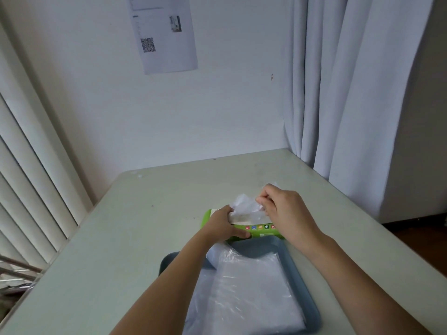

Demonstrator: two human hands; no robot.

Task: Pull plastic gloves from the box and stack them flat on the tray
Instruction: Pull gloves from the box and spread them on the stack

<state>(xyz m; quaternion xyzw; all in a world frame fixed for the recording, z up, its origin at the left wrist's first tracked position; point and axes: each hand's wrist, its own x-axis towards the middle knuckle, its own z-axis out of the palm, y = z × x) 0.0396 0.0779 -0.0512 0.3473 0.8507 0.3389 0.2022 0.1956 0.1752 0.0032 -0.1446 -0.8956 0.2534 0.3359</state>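
Over at the left a slatted blind (31, 189) runs down beside the pale table (125, 226), and a printed sheet (167, 35) with a QR code hangs on the white wall above. Near the table's front edge sits a blue-grey tray (261, 246), holding a flat stack of clear plastic gloves (251, 293); the stack's far left corner lifts over the rim, under the person's left forearm. The left hand (223, 224) reaches across the tray to the green box (263, 232), which lies just behind the tray and touches its far wall. That hand grips the box's left end, thumb pressed on the front face and fingers curled over the top by the opening. A crumpled glove (244, 207) rises out of the opening, partly drawn out. The right hand (283, 209) hovers above the box's right half, its fingertips pinched tight on the glove's upper edge. Farther right, a pale curtain (350, 93) hangs in folds past the table's corner.
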